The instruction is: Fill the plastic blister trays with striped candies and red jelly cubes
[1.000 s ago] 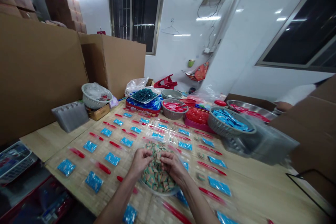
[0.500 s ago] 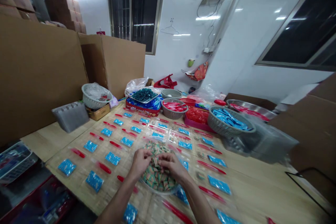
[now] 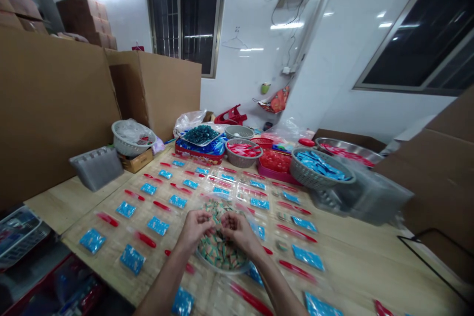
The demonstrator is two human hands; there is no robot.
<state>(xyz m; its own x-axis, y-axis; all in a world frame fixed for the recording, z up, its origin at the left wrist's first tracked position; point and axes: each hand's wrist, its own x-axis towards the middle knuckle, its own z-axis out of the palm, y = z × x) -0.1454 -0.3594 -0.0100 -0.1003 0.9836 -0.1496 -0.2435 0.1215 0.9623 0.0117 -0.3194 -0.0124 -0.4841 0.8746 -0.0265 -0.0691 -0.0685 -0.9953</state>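
1. Turned slightly right since earlier, shifting window (image 3: 200,19) leftward.
2. Holds left hand (image 3: 194,229), right hand (image 3: 240,233) over bowl (image 3: 226,271) of green-tan pieces (image 3: 222,253) with narrowed fingers; can't tell if gripping.
3. Faces white wall (image 3: 244,74) beyond wooden table (image 3: 351,261).

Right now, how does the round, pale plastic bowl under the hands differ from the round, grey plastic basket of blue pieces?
Walls: the round, pale plastic bowl looks translucent; the round, grey plastic basket has holes. Contents: the bowl holds small tan and green pieces; the basket holds longer blue pieces. Place: the left hand and right hand are over the bowl; neither is at the basket. Both have open tops.
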